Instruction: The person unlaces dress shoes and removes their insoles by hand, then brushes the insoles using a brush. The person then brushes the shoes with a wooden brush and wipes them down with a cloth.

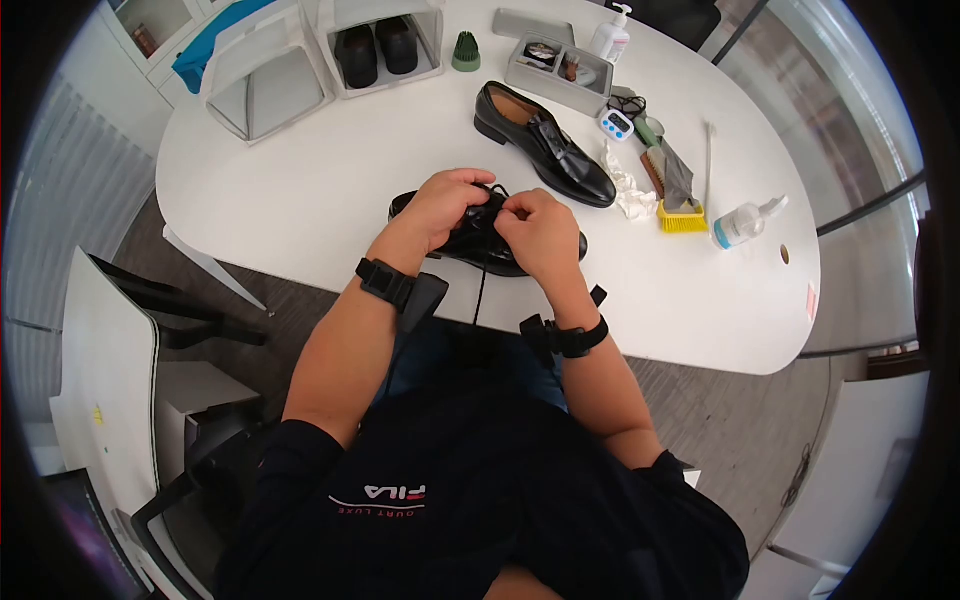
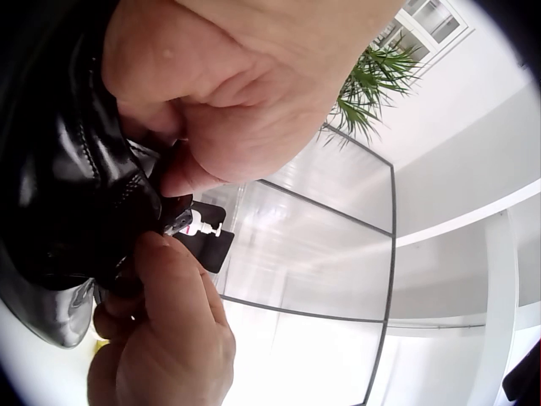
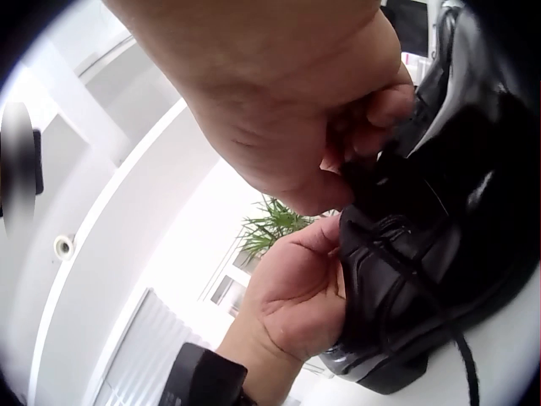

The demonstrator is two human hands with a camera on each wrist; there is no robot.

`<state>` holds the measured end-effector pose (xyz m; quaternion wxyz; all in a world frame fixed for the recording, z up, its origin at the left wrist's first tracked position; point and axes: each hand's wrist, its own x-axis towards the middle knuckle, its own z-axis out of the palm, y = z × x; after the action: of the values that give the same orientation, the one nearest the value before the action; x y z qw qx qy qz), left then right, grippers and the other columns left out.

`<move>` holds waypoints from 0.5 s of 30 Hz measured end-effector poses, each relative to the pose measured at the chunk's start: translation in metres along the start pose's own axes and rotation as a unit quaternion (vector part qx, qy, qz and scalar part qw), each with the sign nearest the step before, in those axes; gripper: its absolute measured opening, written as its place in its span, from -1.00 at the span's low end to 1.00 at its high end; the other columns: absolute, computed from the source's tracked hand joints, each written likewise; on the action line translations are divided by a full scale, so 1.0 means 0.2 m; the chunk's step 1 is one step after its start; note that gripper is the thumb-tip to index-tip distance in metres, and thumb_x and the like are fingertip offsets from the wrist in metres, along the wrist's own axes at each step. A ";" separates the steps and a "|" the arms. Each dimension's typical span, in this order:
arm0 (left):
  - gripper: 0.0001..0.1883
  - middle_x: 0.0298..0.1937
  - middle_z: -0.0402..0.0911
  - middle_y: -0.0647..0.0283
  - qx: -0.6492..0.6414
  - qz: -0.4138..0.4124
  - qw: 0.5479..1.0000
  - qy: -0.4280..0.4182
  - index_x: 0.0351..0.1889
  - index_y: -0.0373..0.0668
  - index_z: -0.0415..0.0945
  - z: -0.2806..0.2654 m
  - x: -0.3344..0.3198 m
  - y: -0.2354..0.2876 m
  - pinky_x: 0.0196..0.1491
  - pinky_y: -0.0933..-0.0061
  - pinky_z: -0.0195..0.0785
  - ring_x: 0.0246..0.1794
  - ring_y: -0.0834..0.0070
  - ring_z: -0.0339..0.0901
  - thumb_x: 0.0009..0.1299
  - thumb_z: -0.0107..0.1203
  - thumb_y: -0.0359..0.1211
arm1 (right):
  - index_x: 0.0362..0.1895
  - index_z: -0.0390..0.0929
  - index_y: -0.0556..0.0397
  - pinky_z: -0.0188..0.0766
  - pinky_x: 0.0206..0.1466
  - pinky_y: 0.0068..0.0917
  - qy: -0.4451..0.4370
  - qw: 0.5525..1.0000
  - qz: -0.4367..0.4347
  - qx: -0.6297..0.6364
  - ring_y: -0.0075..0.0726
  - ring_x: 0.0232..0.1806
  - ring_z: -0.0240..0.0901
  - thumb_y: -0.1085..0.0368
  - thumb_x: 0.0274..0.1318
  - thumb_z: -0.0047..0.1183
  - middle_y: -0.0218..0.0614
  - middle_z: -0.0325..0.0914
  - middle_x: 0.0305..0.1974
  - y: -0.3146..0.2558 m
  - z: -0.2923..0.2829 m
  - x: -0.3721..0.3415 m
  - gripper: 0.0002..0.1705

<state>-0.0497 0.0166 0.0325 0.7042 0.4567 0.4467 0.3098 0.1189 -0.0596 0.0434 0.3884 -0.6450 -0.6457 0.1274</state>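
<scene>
A black leather lace-up shoe (image 1: pixel 503 264) lies on the white table beneath both hands. My left hand (image 1: pixel 440 212) grips it near the opening, its thumb (image 3: pixel 317 237) at the edge of the lacing flap and its other fingers partly hidden. My right hand (image 1: pixel 540 236) has thumb and fingertips pinched together over the lacing, on the black shoelace (image 3: pixel 414 275); the exact pinch point is hidden. One lace end (image 1: pixel 481 298) hangs over the table's near edge. A matching shoe (image 1: pixel 550 150) stands just beyond, toe to the right.
Beyond stand a grey divided box (image 1: pixel 560 88), a pump bottle (image 1: pixel 611 38), a white timer (image 1: pixel 616 124) and a green brush (image 1: pixel 466 52). Rightward lie crumpled tissue (image 1: pixel 632 192), a yellow brush (image 1: pixel 683 218) and a spray bottle (image 1: pixel 742 226). Clear-fronted boxes (image 1: pixel 270 95), one with black shoes, stand back left.
</scene>
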 end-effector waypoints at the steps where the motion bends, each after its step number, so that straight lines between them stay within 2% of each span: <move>1: -0.57 -0.15 0.65 0.31 -0.024 0.001 1.000 -0.001 0.27 -0.26 0.58 0.00 0.01 -0.01 -0.34 0.58 0.39 -0.30 0.63 0.56 0.43 0.08 -0.52 | -0.39 0.72 0.05 0.54 -0.28 -0.26 -0.020 0.996 0.045 0.078 -0.11 -0.39 0.65 0.33 0.02 0.26 -0.20 0.67 -0.32 0.01 -0.01 0.00 -0.92; 2: -0.57 -0.16 0.64 0.32 -0.050 0.002 0.999 -0.001 0.27 -0.26 0.58 0.00 0.02 -0.03 -0.38 0.59 0.36 -0.33 0.64 0.55 0.43 0.08 -0.52 | -0.39 0.72 0.05 0.54 -0.28 -0.26 -0.024 0.996 0.040 0.077 -0.11 -0.39 0.65 0.33 0.02 0.26 -0.20 0.67 -0.32 0.04 0.00 0.00 -0.92; 4: -0.58 -0.16 0.64 0.33 -0.036 0.007 0.999 0.011 0.26 -0.24 0.59 -0.01 0.03 -0.04 -0.40 0.58 0.33 -0.35 0.64 0.54 0.43 0.08 -0.52 | -0.33 0.64 0.14 0.47 -0.31 -0.44 0.006 0.969 -0.041 0.242 -0.41 -0.43 0.55 0.45 0.05 0.20 -0.24 0.70 -0.26 0.10 0.04 -0.02 -0.94; 5: -0.58 -0.17 0.64 0.34 -0.017 0.009 1.000 0.019 0.26 -0.23 0.61 -0.01 0.03 -0.04 -0.43 0.58 0.30 -0.38 0.64 0.52 0.43 0.08 -0.51 | -0.33 0.64 0.14 0.47 -0.31 -0.44 0.000 0.970 -0.043 0.240 -0.41 -0.43 0.55 0.45 0.05 0.20 -0.24 0.70 -0.26 0.11 0.06 -0.05 -0.94; 7: -0.59 -0.17 0.64 0.34 -0.015 0.008 0.999 0.034 0.24 -0.22 0.61 0.01 0.01 -0.02 -0.43 0.58 0.29 -0.39 0.64 0.51 0.43 0.08 -0.51 | -0.27 0.58 0.20 0.40 -0.34 -0.59 0.008 0.935 -0.017 0.354 -0.62 -0.44 0.43 0.53 0.12 0.16 -0.24 0.73 -0.17 0.12 0.08 -0.09 -0.92; 8: -0.60 -0.17 0.64 0.34 -0.007 0.004 0.999 0.047 0.23 -0.21 0.62 0.02 0.00 -0.01 -0.44 0.58 0.28 -0.40 0.63 0.51 0.43 0.07 -0.51 | -0.27 0.58 0.20 0.40 -0.34 -0.59 0.003 0.936 -0.021 0.352 -0.62 -0.44 0.43 0.53 0.12 0.16 -0.24 0.73 -0.17 0.12 0.07 -0.09 -0.92; 10: -0.61 -0.16 0.64 0.33 -0.010 0.013 0.999 0.047 0.22 -0.22 0.63 0.01 0.00 -0.01 -0.42 0.56 0.30 -0.39 0.60 0.52 0.43 0.07 -0.51 | -0.24 0.58 0.19 0.38 -0.38 -0.65 -0.018 0.895 0.037 0.444 -0.68 -0.44 0.41 0.55 0.20 0.10 -0.19 0.75 -0.14 0.11 0.05 -0.08 -0.93; 12: -0.61 -0.14 0.64 0.31 -0.010 0.017 0.999 0.046 0.21 -0.22 0.63 0.01 0.02 -0.03 -0.40 0.55 0.33 -0.37 0.57 0.53 0.43 0.07 -0.51 | -0.25 0.59 0.16 0.34 -0.41 -0.69 -0.015 0.889 0.043 0.456 -0.70 -0.46 0.40 0.59 0.21 0.05 -0.21 0.74 -0.21 0.09 0.02 -0.06 -0.89; 14: -0.62 -0.09 0.65 0.27 0.006 0.052 0.996 0.072 0.21 -0.23 0.63 0.02 0.05 -0.05 -0.35 0.51 0.37 -0.29 0.53 0.56 0.43 0.07 -0.51 | -0.26 0.59 0.15 0.32 -0.42 -0.71 -0.140 0.786 0.104 0.593 -0.69 -0.48 0.39 0.59 0.23 0.04 -0.23 0.73 -0.29 0.09 -0.06 -0.02 -0.88; 15: -0.62 -0.09 0.65 0.27 0.004 0.053 0.996 0.073 0.21 -0.23 0.63 0.01 0.06 -0.06 -0.35 0.51 0.37 -0.29 0.53 0.56 0.43 0.07 -0.51 | -0.23 0.62 0.14 0.30 -0.44 -0.70 -0.193 0.758 0.120 0.611 -0.64 -0.52 0.40 0.53 0.24 0.11 -0.27 0.71 -0.33 0.09 -0.09 -0.02 -0.92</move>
<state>-0.0418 0.0212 0.0178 0.6506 0.4585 0.4734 0.3772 0.1444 -0.0677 0.0420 0.5488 -0.3047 -0.4093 0.6622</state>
